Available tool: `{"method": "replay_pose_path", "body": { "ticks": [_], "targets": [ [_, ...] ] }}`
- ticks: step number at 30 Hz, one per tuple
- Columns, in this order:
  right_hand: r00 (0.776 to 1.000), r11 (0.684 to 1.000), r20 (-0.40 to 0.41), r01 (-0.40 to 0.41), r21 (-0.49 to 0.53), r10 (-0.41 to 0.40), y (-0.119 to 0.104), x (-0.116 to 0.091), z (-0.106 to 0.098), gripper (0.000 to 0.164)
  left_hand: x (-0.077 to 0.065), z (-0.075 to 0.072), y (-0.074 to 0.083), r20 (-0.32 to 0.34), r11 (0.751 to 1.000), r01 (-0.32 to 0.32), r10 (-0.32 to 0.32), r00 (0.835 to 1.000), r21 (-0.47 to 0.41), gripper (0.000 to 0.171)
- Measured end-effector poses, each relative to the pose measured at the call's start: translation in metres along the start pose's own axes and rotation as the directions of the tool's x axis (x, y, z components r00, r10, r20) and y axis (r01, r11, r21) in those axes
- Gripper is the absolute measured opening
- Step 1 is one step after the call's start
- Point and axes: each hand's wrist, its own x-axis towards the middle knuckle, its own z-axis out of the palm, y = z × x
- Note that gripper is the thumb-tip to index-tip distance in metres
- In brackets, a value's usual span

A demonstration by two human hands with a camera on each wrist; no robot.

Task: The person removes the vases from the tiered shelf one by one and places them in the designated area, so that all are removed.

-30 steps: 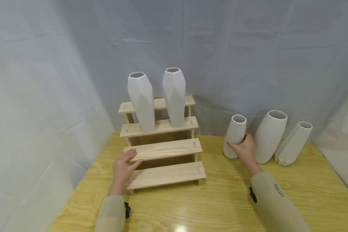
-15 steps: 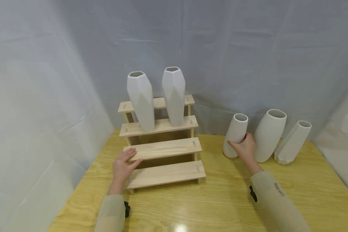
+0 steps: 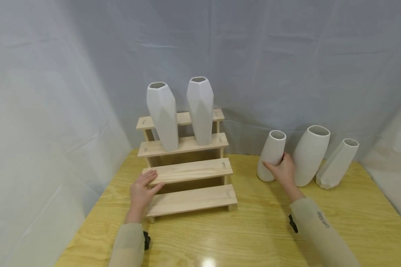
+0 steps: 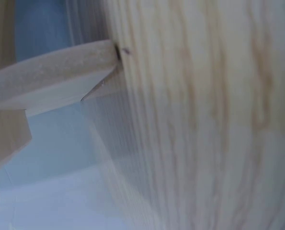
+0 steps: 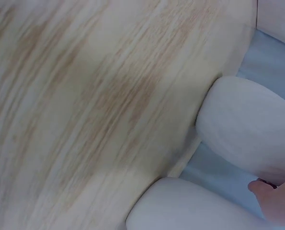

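My right hand (image 3: pixel 281 171) holds the low part of a smooth white vase (image 3: pixel 271 155), thumb in front and fingers partly hidden behind its right side. The vase (image 5: pixel 247 124) stands on the table in the right wrist view too, with only a bit of the hand (image 5: pixel 279 199) showing. My left hand (image 3: pixel 143 192) rests on the left end of a stepped wooden rack (image 3: pixel 190 171), fingers flat on the second step from the front and thumb stretched along its front edge. Two faceted white vases, one left (image 3: pixel 163 116) and one right (image 3: pixel 201 111), stand on the rack's third step.
Right of the held vase stand a larger rounded white vase (image 3: pixel 310 157) and a slim faceted vase (image 3: pixel 337 165). All rest on a yellowish wooden table (image 3: pixel 254 230). Pale cloth (image 3: pixel 270 66) hangs behind and along the sides.
The top of the held vase has shifted slightly right since a second ago. Both hands stay in nearly the same places.
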Motion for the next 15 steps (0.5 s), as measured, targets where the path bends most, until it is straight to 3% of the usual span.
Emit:
{"method": "replay_pose_path", "body": {
  "ticks": [7,15],
  "targets": [
    [1.0,0.991,-0.003,-0.024,0.134,0.025,-0.011,-0.007,-0.01,0.065,-0.001,0.001,-0.001,-0.001,1.0,-0.005,0.005,1.0,-0.004,0.04],
    [0.999,0.982,-0.015,-0.048,0.182,0.051,-0.023,-0.015,-0.026,0.066,0.0,-0.001,0.0,-0.011,1.0,-0.01,0.01,1.0,-0.013,0.039]
  ]
}}
